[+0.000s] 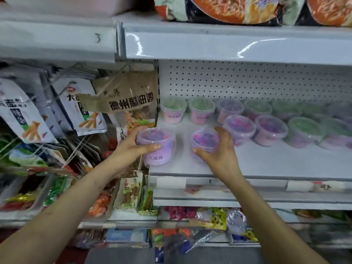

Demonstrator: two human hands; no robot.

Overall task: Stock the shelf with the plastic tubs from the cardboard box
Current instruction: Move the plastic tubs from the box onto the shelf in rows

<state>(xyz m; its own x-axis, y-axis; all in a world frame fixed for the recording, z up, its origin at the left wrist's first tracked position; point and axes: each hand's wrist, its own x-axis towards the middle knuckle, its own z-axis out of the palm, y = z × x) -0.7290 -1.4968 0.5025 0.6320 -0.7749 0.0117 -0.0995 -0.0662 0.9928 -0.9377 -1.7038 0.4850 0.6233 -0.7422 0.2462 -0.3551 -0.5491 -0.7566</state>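
The white shelf [276, 164] fills the centre and right of the frame, with a pegboard back and a glossy price rail above it. Hanging snack packets [80, 105] crowd the left side. Stocked tubs [270, 130] stand in two rows from the middle of the shelf out to the right edge, some with green contents, some with purple. The cardboard box is out of view.

Two more tubs are at the bare front-left part of the shelf. The left tub [158, 159] is at the front-left corner, and whether its base has landed I cannot tell. The left hand [131, 147] wraps it just under the lid, thumb across the front. The right tub [203, 139] is near the second row, and the right hand [221, 157] cups its side, fingers curled round the wall.

These look light, thin-walled and smooth, with snap lids. They probably flex if squeezed, so a grip round the stiffer rim band seems safest
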